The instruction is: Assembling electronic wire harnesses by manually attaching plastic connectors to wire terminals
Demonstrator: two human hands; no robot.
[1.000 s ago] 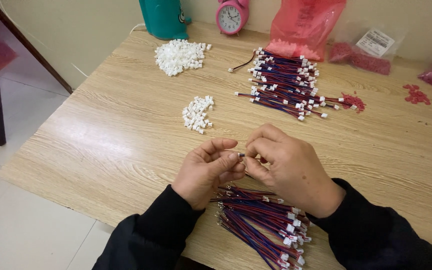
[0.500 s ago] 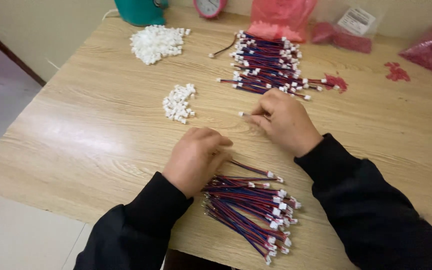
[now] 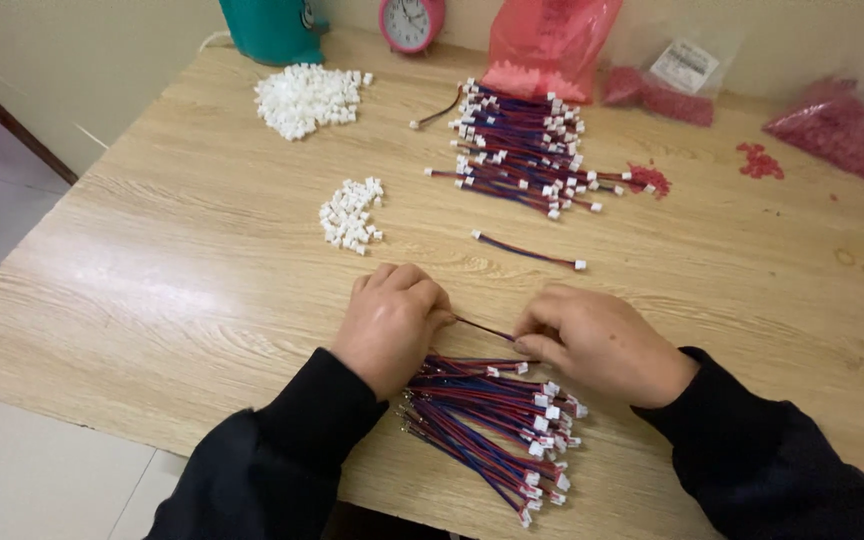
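Red-and-blue wire (image 3: 484, 328) runs taut between the two hands, each pinching one end. The left hand (image 3: 390, 322) is curled into a loose fist with its fingertips closed on the wire's left end; the right hand (image 3: 600, 343) grips the other end between thumb and fingers. They sit close together, knuckles up, resting low on the wooden table (image 3: 152, 270).

Just below and between them lies a near bundle (image 3: 492, 425) of similar wires, many tipped with white plugs at the right end. A single finished wire (image 3: 529, 251) lies alone just beyond the hands. Left of it is a small pile (image 3: 350, 214) of white connectors; farther back are a bigger pile (image 3: 307, 95) and a far bundle (image 3: 527, 150) of wires. Pink bags (image 3: 552, 45), a pink clock (image 3: 410, 20) and a teal container (image 3: 272, 28) line the far edge.

The risks look slight but real. The wire is thin and held only at its tips, so a loosened pinch could let it drop into the near bundle, where it would be hard to tell from the rest. A sleeve dragging across that bundle could scatter it, and a hard pull might strain the wire's ends.
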